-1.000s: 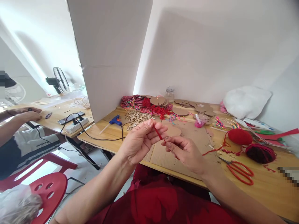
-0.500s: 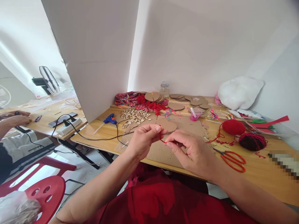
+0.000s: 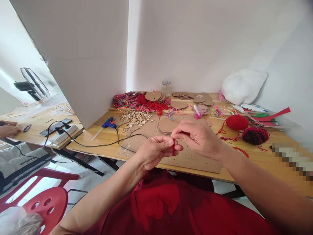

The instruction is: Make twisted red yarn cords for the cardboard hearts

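Observation:
My left hand (image 3: 160,148) is pinched on a piece of red yarn (image 3: 173,149), which hangs down over its fingers. Right against it, my right hand (image 3: 195,137) has its thumb and fingertips pressed together at the top of the same yarn. Both hands are above a cardboard sheet (image 3: 195,161) at the table's front edge. Behind them lies a round cardboard disc (image 3: 166,124), partly hidden by my right hand. A red yarn ball (image 3: 237,122) and a dark red yarn ball (image 3: 255,136) rest to the right.
A blue glue gun (image 3: 109,123) with its cord and a pile of pale chips (image 3: 137,118) are at the left. Orange-handled scissors (image 3: 241,151) lie partly behind my right forearm. A glass jar (image 3: 166,87) stands at the back. Another person's hand (image 3: 9,130) is far left.
My right hand has risen beside my left, and the yarn between them now hangs over my left fingers. The view has shifted, and my right forearm now covers most of the scissors.

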Demonstrator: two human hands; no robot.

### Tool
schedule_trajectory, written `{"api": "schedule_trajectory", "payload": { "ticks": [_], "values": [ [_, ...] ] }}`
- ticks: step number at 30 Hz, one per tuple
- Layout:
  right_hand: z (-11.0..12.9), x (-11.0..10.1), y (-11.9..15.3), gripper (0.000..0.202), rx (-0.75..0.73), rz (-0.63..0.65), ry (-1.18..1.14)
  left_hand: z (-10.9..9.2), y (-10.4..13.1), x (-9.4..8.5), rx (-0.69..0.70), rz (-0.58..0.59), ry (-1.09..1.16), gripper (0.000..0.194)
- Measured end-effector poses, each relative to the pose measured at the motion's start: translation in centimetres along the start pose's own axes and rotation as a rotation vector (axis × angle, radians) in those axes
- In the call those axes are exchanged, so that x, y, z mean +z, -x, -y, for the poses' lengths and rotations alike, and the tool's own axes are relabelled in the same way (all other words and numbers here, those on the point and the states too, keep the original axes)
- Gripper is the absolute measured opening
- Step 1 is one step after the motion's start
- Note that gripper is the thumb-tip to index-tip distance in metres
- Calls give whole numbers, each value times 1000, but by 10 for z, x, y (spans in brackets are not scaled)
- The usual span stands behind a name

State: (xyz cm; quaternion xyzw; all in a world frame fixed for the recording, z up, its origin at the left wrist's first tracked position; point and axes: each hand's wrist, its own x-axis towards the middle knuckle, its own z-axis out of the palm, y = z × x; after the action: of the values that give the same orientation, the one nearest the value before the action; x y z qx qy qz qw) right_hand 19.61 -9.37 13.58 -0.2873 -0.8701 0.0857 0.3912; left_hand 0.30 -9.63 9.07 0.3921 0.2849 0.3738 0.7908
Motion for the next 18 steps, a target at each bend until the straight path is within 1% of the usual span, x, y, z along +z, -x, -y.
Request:
{"api": "schedule_trajectory", "payload": {
  "ticks": [3, 7, 10, 14, 18],
  "values": [
    [-5, 3, 4, 14, 93, -17, -97, -1, 2, 3, -3, 5, 5, 23],
    [-14, 11, 11, 12, 255, -29, -286, -4, 4, 6, -19, 8, -2, 25],
    [-18, 19, 16, 19, 368, -32, -406, -6, 4, 6, 2, 35, 0, 23],
    [-19, 27, 21, 27, 442, -29, -579, -9, 6, 5, 38, 89, -12, 18],
    [-18, 30, 24, 28, 496, -39, -682, -12, 9, 7, 34, 80, -17, 26]
  ]
}}
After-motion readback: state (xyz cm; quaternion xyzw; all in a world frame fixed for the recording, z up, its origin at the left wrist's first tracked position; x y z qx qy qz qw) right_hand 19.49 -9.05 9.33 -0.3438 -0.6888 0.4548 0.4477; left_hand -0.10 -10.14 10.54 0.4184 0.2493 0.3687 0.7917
